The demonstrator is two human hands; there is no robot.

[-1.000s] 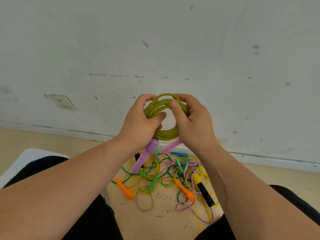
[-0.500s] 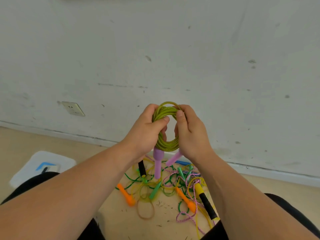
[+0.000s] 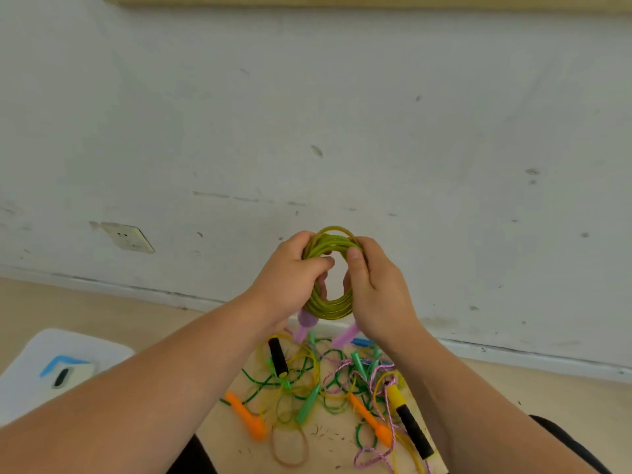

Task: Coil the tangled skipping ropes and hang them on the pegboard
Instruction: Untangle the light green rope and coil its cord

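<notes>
Since the earlier frame the two hands have drawn a little closer together, so the coil between them is now a narrower oval, and a tan strip has come into view along the top edge.

A scuffed white wall fills most of the view above a pale wooden floor. Bare forearms reach in from the bottom. At lower left lies a flat white object with a blue mark. On the floor below the hands sits a tangled pile of skipping ropes in green, yellow and pink, with orange, green and black handles.

The left hand and right hand hold a coiled yellow-green rope upright in front of the wall, above the pile. Each hand grips one side of the coil, with its thumb laid across the front strands and its fingers curled round behind. Two purple handles hang from the bottom of the coil.

A wall socket sits to the left. A tan rubber band lies near the pile.
</notes>
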